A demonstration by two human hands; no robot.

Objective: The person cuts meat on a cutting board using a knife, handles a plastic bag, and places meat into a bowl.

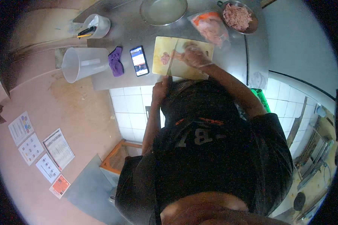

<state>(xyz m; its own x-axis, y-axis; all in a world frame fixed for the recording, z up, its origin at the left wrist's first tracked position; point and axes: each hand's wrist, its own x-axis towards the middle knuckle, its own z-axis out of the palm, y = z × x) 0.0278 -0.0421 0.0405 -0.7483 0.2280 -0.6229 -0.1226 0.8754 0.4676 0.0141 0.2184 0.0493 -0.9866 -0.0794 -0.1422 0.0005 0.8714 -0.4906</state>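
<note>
My left hand (159, 90) grips the handle of a long kitchen knife (172, 58) at the near edge of a yellowish-white cutting board (160, 45). The blade points away from me across the board. My right hand (197, 56), in a clear plastic glove and slightly blurred, holds a strip of pale raw meat (178, 55) against the right side of the blade. A few small cut meat pieces (165, 58) lie left of the knife. Beyond the board's right corner rests a clear plastic bag of raw meat (209, 28).
A metal bowl (255, 26) of chopped raw meat stands at the back right of the steel counter (124, 31). A round metal pan (163, 12) is behind the board. Leftward lie a lit phone (139, 61), a purple cloth (116, 62), a tipped plastic container (86, 64) and a tool-filled tub (102, 26).
</note>
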